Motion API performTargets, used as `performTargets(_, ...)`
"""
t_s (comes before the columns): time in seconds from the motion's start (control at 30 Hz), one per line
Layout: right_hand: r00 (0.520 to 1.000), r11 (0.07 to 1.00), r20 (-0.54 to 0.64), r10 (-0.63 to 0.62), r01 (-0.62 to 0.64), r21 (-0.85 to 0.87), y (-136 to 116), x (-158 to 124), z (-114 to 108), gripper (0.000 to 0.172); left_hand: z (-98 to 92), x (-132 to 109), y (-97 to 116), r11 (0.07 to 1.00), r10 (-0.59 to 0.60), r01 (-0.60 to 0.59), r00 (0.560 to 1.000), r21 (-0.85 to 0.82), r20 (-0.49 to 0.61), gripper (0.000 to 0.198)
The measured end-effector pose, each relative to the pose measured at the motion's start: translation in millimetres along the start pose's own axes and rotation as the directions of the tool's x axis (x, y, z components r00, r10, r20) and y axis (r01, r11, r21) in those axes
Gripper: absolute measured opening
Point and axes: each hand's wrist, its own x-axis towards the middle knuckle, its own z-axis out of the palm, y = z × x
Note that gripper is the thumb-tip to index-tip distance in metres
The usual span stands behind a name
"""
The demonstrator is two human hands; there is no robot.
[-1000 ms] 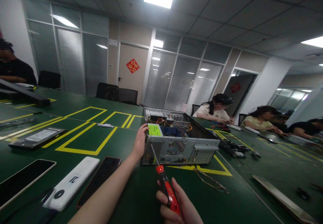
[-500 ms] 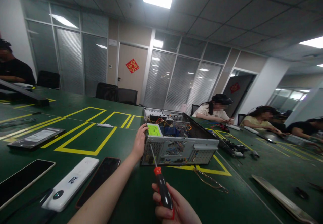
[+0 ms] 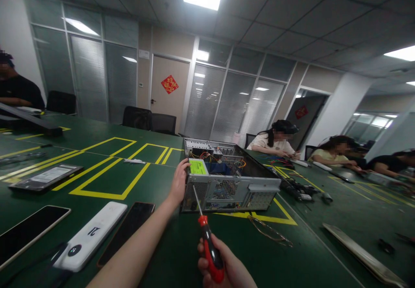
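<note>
An open grey computer case (image 3: 233, 190) lies on its side on the green table (image 3: 168, 253), with coloured wires and a green-labelled power supply (image 3: 198, 167) showing inside. My left hand (image 3: 179, 183) grips the case's near left corner, thumb over the top edge. My right hand (image 3: 223, 268) is closed round the red and black handle of a screwdriver (image 3: 207, 236). Its metal shaft points up toward the case's rear panel, and the tip sits against or just in front of the vent grille.
A white power bank (image 3: 90, 235) and two dark phones (image 3: 128, 227) lie at the near left. A metal panel (image 3: 363, 253) rests at the right, thin wires (image 3: 269, 232) by the case. Other people sit along the far right and far left.
My right hand has shifted the screwdriver slightly, turning the handle in its grip. The left hand and the case have stayed where they were.
</note>
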Motion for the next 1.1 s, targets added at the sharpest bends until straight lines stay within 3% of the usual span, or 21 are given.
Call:
performTargets(0.1, 0.999, 0.999, 0.05, 0.017, -0.015, -0.034, 0.5, 3.8, -0.9, 0.036, 0.2, -0.1, -0.3, 1.0, -0.004, 0.004, 1.0, 0.009, 0.01, 0.045)
performTargets(0.27, 0.961, 0.998, 0.276, 0.035, -0.05, 0.046, -5.4, 0.5, -0.2, 0.04, 1.1, -0.3, -1.1, 1.0, -0.02, 0.02, 1.0, 0.008, 0.001, 0.045)
performTargets(0.43, 0.944, 1.0, 0.329, 0.021, -0.023, 0.002, -6.0, -4.6, 0.4, 0.04, 1.0, -0.3, -1.2, 1.0, -0.018, 0.018, 1.0, 0.007, 0.004, 0.044)
performTargets(0.5, 0.95, 1.0, 0.311, 0.019, -0.011, -0.028, -5.0, -5.0, 0.9, 0.038, 0.7, -0.1, -1.2, 1.0, -0.016, 0.016, 1.0, 0.003, 0.004, 0.045)
performTargets(0.67, 0.991, 1.0, 0.132, -0.008, 0.006, 0.016, -1.0, 0.2, 1.4, 0.037, 0.1, -0.1, -0.5, 1.0, -0.01, 0.01, 1.0, 0.007, 0.008, 0.045)
performTargets(0.87, 0.965, 0.999, 0.258, 0.053, -0.049, -0.021, 0.0, 6.7, -2.6, 0.046, 1.0, -0.7, -1.4, 1.0, -0.002, 0.002, 1.0, 0.006, 0.0, 0.046)
performTargets(1.1, 0.982, 0.999, 0.181, 0.045, -0.047, 0.006, -2.5, -3.7, 3.2, 0.034, -0.8, -0.2, 0.2, 1.0, -0.002, 0.002, 1.0, 0.012, 0.016, 0.046)
